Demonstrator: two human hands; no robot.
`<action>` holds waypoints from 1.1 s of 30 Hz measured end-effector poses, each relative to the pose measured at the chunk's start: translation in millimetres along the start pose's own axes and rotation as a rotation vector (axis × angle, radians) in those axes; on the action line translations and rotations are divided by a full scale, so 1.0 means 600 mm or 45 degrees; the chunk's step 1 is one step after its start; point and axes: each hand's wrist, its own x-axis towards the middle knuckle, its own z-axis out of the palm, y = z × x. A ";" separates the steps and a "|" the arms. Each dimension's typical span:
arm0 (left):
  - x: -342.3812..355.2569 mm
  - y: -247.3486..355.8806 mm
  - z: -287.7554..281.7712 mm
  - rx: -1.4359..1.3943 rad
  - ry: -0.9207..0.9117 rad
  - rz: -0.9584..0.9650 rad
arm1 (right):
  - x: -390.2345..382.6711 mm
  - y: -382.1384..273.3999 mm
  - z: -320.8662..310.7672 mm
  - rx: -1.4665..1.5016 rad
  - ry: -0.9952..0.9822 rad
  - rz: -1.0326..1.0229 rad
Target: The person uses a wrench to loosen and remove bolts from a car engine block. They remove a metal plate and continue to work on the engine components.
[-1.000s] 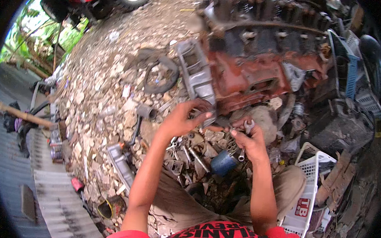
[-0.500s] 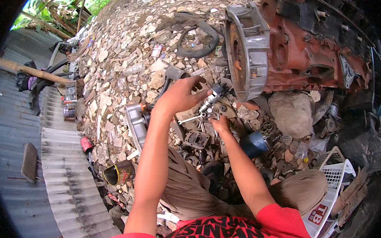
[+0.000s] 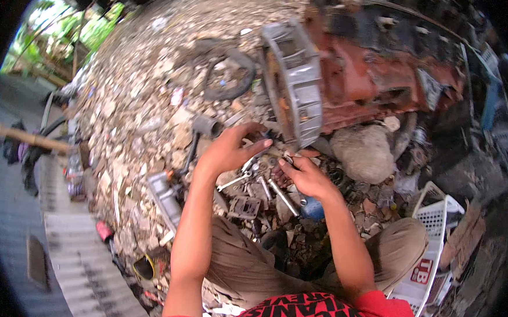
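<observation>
My left hand [image 3: 229, 149] curls its thumb and fingers round a short cylindrical metal part, mostly hidden by the hand and blurred. Close on its right, my right hand [image 3: 311, 178] has its thumb and fingers drawn together; what lies between them is too blurred to name. Just under its fingertips a bright metal bar [image 3: 284, 197] slants down to the right. An open-end wrench [image 3: 234, 181] lies on the ground below my left hand. Nearer my legs is a squarish metal casting [image 3: 244, 207], with a blue cylinder [image 3: 312, 209] to its right.
A large rust-red engine block [image 3: 375, 79] with a grey ribbed housing [image 3: 299, 83] fills the far right. Beside it sits a big rock [image 3: 362, 153]. A white plastic crate [image 3: 433, 227] stands at right. Stony rubble [image 3: 153, 94] and corrugated sheeting [image 3: 80, 246] spread to the left.
The view has swung, so the scene sits further left and blurs. My left hand has closed over the metal part; my right hand has turned and lifted, and a bright bar shows beneath it.
</observation>
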 end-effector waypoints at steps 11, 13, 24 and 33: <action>0.003 0.088 0.042 0.017 -0.012 0.297 | -0.211 -0.107 -0.381 -0.297 1.073 -0.363; -0.011 0.094 0.038 -0.023 -0.013 0.223 | -0.238 -0.128 -0.428 -0.122 1.220 -0.506; -0.010 0.071 0.062 0.017 -0.094 0.130 | -0.152 0.000 -0.531 1.612 1.472 -1.105; 0.056 0.229 0.101 0.107 -0.156 0.635 | -0.115 -0.028 -0.515 1.425 1.655 -1.120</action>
